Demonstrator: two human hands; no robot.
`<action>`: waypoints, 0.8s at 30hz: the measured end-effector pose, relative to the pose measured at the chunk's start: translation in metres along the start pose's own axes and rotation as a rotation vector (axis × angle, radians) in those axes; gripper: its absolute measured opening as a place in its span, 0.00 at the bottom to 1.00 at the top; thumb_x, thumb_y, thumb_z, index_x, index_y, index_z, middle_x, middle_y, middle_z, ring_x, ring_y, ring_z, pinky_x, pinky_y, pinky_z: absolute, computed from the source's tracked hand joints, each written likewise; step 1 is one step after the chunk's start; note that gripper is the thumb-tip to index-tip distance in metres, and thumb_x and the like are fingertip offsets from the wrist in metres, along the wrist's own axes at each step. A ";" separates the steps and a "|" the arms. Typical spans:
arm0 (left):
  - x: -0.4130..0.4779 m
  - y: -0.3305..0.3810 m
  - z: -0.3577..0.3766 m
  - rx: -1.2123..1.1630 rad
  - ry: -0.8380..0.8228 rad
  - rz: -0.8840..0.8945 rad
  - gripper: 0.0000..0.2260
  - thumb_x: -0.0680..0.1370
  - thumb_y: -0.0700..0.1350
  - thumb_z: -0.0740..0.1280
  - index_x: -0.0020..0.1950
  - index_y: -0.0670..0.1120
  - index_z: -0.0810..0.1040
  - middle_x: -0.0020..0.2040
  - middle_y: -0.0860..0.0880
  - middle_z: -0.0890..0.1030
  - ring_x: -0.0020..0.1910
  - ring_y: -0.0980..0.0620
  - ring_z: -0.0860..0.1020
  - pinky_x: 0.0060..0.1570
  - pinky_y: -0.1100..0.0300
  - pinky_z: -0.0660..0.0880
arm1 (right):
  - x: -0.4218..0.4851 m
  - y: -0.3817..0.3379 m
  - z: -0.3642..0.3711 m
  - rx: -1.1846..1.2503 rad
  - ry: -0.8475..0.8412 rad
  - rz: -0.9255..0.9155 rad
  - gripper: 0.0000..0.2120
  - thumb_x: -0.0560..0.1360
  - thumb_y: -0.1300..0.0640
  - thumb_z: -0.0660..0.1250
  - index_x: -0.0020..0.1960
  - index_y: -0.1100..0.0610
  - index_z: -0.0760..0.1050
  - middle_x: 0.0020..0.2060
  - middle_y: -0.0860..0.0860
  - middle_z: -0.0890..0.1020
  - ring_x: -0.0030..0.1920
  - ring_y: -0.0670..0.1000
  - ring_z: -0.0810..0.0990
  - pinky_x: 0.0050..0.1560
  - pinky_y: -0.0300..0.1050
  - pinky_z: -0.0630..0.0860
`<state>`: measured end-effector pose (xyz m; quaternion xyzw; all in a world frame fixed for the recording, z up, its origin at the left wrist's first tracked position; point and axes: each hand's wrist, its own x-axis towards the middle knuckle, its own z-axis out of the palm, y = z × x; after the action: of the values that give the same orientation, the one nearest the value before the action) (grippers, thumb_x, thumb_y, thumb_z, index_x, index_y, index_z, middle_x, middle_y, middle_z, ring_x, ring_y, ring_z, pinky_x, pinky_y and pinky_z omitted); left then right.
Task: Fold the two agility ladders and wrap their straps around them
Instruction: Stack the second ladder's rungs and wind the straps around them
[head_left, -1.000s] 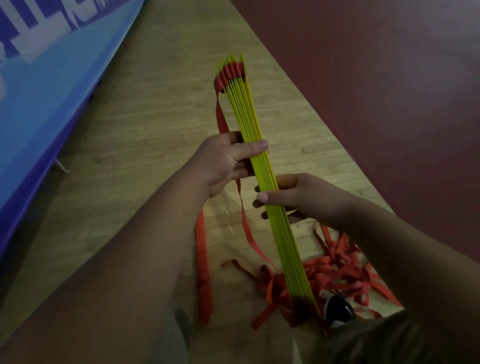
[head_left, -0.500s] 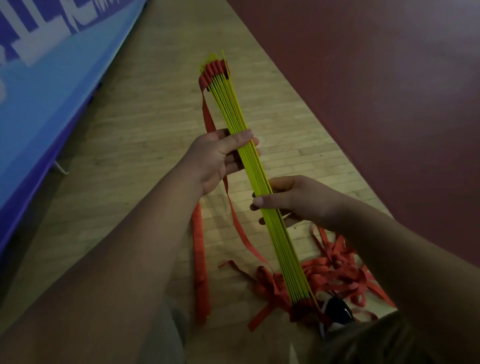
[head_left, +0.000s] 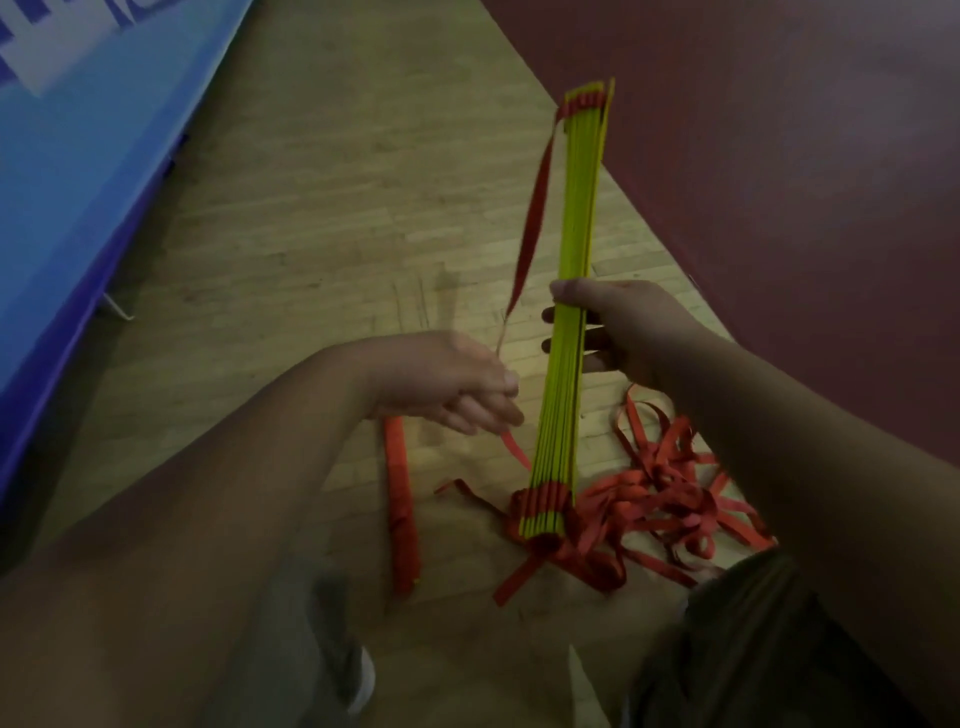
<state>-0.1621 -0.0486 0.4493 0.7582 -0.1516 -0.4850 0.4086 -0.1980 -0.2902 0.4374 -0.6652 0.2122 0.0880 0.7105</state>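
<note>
Right hand (head_left: 634, 332) grips yellow ladder (head_left: 576, 208), left hand (head_left: 452, 384) holds its red strap (head_left: 535, 208); lettering (head_left: 31, 73) on blue mat (head_left: 78, 156) unreadable.

A pale wooden strip floor (head_left: 311, 234) runs diagonally through a dimly lit sports hall, its boards laid in short staggered lengths. On the right it meets a broad dark red surface (head_left: 779, 182) along a straight border. On the left stands a blue panel (head_left: 78, 166) with large white lettering (head_left: 31, 73), only partly in view, and a purple band (head_left: 78, 312) along its lower edge. A small pale bracket (head_left: 117, 306) rests on the boards at its foot.
</note>
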 end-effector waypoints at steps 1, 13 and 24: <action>-0.004 0.001 0.008 0.069 -0.052 0.001 0.16 0.87 0.52 0.68 0.71 0.45 0.78 0.62 0.48 0.88 0.63 0.49 0.87 0.71 0.44 0.78 | 0.002 0.002 -0.004 0.022 0.017 0.013 0.15 0.80 0.52 0.77 0.60 0.62 0.83 0.55 0.57 0.91 0.53 0.63 0.91 0.36 0.50 0.87; -0.012 -0.008 0.044 0.301 -0.217 0.064 0.17 0.83 0.49 0.74 0.71 0.48 0.78 0.60 0.52 0.88 0.58 0.58 0.85 0.64 0.58 0.76 | 0.001 0.010 -0.032 0.156 0.042 0.063 0.20 0.81 0.49 0.76 0.66 0.62 0.80 0.54 0.54 0.91 0.52 0.59 0.92 0.29 0.45 0.84; -0.009 0.001 0.039 0.384 -0.217 0.184 0.02 0.82 0.44 0.76 0.54 0.50 0.88 0.47 0.51 0.85 0.48 0.57 0.81 0.54 0.59 0.76 | -0.001 0.006 -0.037 0.179 0.016 0.043 0.18 0.83 0.50 0.73 0.67 0.62 0.80 0.56 0.55 0.90 0.45 0.55 0.91 0.31 0.45 0.86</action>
<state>-0.2000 -0.0616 0.4478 0.7483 -0.3527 -0.4867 0.2807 -0.2078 -0.3260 0.4319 -0.5951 0.2393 0.0789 0.7632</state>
